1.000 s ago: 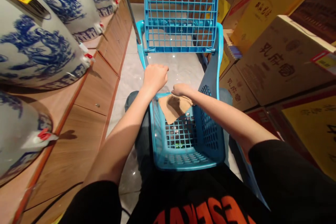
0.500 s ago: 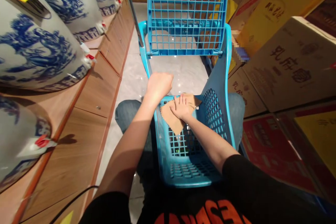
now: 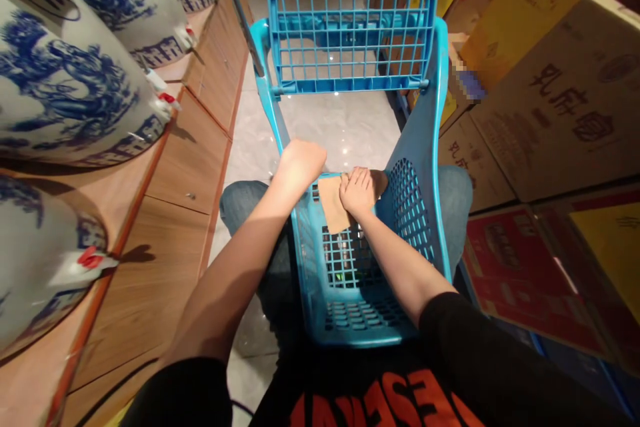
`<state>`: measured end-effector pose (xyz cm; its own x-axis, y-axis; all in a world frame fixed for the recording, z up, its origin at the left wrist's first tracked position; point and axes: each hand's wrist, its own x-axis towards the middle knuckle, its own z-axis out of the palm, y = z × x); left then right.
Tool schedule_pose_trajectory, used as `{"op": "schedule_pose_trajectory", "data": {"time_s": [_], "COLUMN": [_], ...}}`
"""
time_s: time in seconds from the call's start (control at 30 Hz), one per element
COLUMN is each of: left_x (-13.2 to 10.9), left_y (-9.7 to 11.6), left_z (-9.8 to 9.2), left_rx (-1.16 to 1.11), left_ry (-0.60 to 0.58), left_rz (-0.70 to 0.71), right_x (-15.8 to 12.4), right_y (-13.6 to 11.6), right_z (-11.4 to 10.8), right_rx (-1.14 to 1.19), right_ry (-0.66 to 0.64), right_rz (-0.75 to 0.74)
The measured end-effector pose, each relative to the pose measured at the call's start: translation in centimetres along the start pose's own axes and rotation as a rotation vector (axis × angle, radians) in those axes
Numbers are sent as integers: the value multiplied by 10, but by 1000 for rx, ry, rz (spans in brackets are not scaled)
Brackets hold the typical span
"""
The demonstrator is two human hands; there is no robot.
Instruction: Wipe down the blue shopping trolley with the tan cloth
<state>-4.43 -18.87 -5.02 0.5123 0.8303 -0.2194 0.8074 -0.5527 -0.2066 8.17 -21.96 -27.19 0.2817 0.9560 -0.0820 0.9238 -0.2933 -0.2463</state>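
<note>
A blue plastic shopping cart stands between my knees, its grid flap raised at the far end. My left hand is closed in a fist over the cart's left rim, with its fingertips hidden. Inside the basket, my right hand presses a tan cloth against the far end of the basket. The fingers of that hand bend over the cloth, which bunches up to their right. Below the cloth shows the grid floor of the basket.
Large blue-and-white porcelain jars with red-handled taps line a wooden cabinet on the left. Stacked cartons crowd the right side. A grey pole rises at the cart's far left corner. Tiled floor shows beyond the basket.
My right hand has slid a little to the right and away from me, and its spread fingers have drawn together. The cloth has shifted and bunched with it. My left hand stays at the rim.
</note>
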Motion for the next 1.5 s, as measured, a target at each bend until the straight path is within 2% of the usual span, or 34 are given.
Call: {"op": "schedule_pose_trajectory", "data": {"time_s": [0.07,0.17,0.27,0.33,0.4,0.47,0.53,0.63,0.73,0.8,0.87,0.97,1.03,1.1,1.13,1.27,1.33,1.4,1.5], "left_x": [1,-1,-5,-11,-19,-28,-36,-47,-52,-54,-53,-50,-47,-44,-42,-39,-38,-37,-32], "left_y": [1,1,-3,-6,-7,-6,-2,4,5,3,2,2,3,3,2,2,2,2,2], "left_z": [2,2,2,2,6,11,16,21,22,22,22,24,25,25,26,27,28,28,28], "left_rx": [4,2,-60,-139,-210,-227,-184,-160,-232,-283,-333,-423,-483,-515,-519,-541,-562,-574,-565], "left_ry": [-20,-23,82,220,332,359,319,287,323,347,373,450,511,547,553,569,577,584,590], "left_rz": [-33,-61,-91,-132,-170,-171,-152,-169,-200,-203,-211,-239,-266,-288,-289,-268,-263,-260,-262], "right_x": [-9,-19,-15,-6,0,0,-9,-29,-39,-35,-25,-10,-11,-20,-27,-44,-38,-25,-9], "right_y": [-9,-25,-26,-17,-7,-2,-6,-24,-38,-38,-30,-15,-12,-19,-25,-46,-45,-35,-18], "right_z": [6,15,15,9,3,1,4,15,23,24,21,16,16,20,23,31,29,25,19], "right_rx": [0,20,45,47,31,6,-10,8,42,52,65,75,66,58,61,104,119,118,94], "right_ry": [-45,-148,-201,-172,-92,-31,-51,-143,-208,-227,-189,-54,0,-17,-44,-164,-194,-189,-109], "right_rz": [-48,-297,-464,-411,-241,-94,-101,-363,-648,-715,-619,-268,-134,-149,-212,-621,-738,-702,-435]}}
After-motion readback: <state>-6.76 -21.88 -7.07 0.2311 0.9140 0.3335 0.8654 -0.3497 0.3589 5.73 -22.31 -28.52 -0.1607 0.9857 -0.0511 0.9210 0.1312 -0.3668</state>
